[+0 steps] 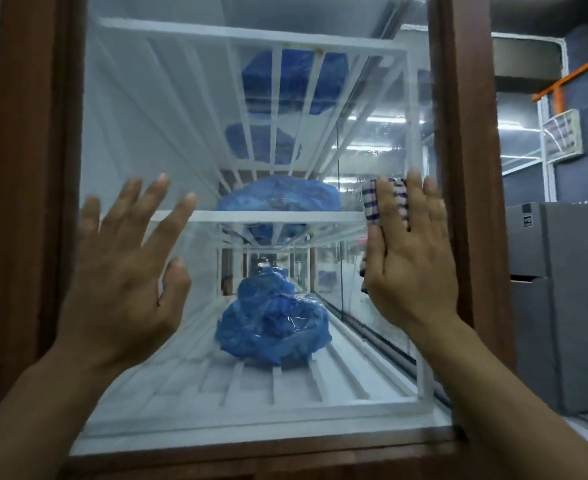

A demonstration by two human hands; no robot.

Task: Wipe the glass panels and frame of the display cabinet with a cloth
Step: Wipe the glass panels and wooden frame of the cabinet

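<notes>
Cabinet frame (pixel 458 133) surrounds the front glass (pixel 181 116). Left hand (pixel 126 271) is spread wide at the glass, holding nothing, likely bracing. Right hand (pixel 413 265), fingers straight, presses the checked cloth (pixel 370 199) flat on the glass near the right post, probably for even wiping pressure.

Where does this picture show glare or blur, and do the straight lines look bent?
Head view: ceiling lights reflect as bright streaks on the glass at the upper right. Same view: the left hand is softly blurred at its fingertips, while the right hand on the cloth looks sharper. The wooden frame leans and bows, a wide-angle effect.
</notes>
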